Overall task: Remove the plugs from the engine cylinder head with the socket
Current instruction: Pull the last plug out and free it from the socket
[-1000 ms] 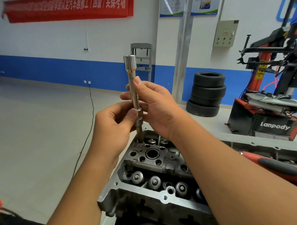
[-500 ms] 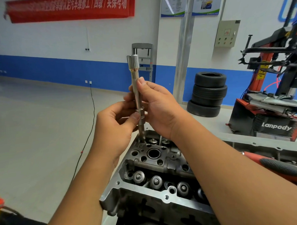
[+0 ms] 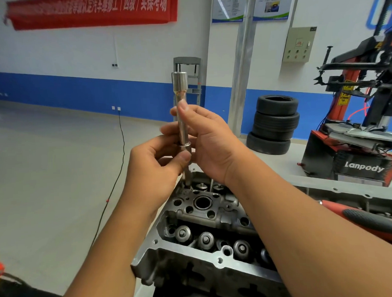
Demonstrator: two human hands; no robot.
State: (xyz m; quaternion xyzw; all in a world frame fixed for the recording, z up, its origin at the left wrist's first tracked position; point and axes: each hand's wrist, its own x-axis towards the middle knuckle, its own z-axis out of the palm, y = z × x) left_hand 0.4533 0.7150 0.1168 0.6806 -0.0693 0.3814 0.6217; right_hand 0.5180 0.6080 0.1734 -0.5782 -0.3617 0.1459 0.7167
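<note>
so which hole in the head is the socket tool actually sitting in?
The small hole at the far-left corner of the cylinder head; the socket tool stands in it, left of the large empty centre bore.

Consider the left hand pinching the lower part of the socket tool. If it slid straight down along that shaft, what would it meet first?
Most likely the cylinder head: the left hand holds the socket tool just above the hole its tip enters, with only bare shaft between. Exact depth is unclear.
</note>
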